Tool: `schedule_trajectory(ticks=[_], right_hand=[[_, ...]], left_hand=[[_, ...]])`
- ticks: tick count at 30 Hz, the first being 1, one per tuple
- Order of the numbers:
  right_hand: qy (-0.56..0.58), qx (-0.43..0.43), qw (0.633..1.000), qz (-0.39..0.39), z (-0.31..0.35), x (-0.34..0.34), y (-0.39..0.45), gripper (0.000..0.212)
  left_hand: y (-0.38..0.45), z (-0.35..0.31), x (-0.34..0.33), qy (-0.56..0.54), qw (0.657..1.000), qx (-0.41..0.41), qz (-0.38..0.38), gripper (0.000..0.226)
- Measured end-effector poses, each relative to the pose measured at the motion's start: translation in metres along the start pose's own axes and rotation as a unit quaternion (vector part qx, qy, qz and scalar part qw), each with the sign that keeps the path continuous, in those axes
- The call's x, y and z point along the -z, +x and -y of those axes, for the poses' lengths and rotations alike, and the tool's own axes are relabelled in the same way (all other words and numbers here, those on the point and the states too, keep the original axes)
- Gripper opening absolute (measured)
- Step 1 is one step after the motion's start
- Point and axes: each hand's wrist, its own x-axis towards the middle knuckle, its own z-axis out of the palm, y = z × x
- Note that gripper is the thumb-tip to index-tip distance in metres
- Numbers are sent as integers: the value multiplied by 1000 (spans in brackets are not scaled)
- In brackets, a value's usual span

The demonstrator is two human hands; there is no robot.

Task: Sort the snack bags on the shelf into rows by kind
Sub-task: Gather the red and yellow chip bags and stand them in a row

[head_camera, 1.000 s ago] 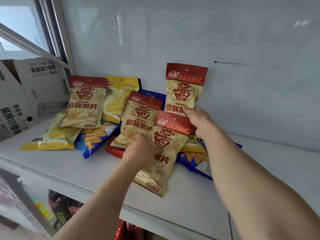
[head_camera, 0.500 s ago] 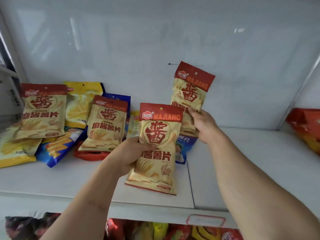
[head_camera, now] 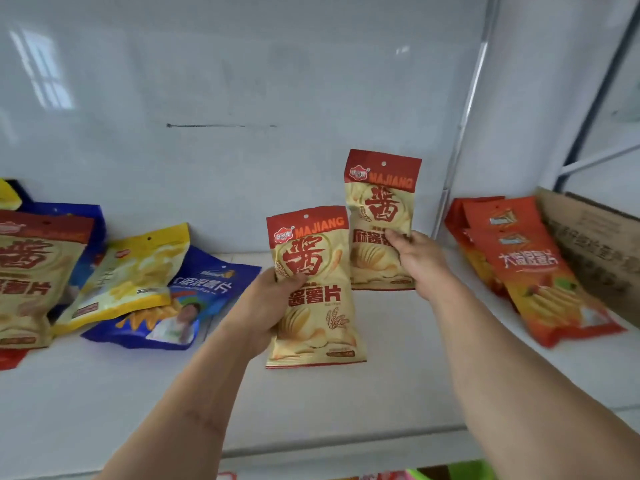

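Snack bags of red-topped tan crinkly foil, one pinched mid-edge by the left hand (head_camera: 266, 306), one (head_camera: 381, 202) by the right hand (head_camera: 420, 261) above the white shelf (head_camera: 346, 410), look light, puffy, crushable.

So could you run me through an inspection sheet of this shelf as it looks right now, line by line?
Surface: white shelf, bare in the middle, white wall behind.
Job's things: two red-topped beige snack bags, one in the left hand, the other in the right hand, both upright and off the pile. Another beige bag stands at the left edge.
Clutter: yellow bag lying over a blue bag on the left; orange bags leaning in a row on the right.
Grippers: left hand grips its bag by the side; right hand grips its bag by the side.
Cables: nothing seen.
Surroundings: cardboard box at far right; more packets on the shelf below, barely visible.
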Motion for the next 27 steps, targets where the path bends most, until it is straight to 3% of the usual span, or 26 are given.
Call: schedule_trajectory(ticks=[2,5,6,9,12,20,27], right_hand=[[-23,-7,1000,-8,-10,30,14,18],[-66,-17,998,-7,-31,64,39,55],[-79,-11,997,-2,-38,73,46,56],[-74,-13,997,23,-45,87,55,25],[-59,-8,997,42,-51,89,63,14],[-62,-22,997,42,-57,82,84,20],[-56,-31,998,9,-55,87,85,45]], left_hand=[[10,2,-34,-3,1000,3,-14,20],[23,6,-74,-4,999,6,-32,18],[26,8,-85,-6,999,9,-37,17],[32,10,-110,-5,999,20,-47,17],[37,9,-122,2,998,31,-59,18],[47,4,-127,46,997,19,-65,19],[64,6,-154,139,987,-34,-66,19]])
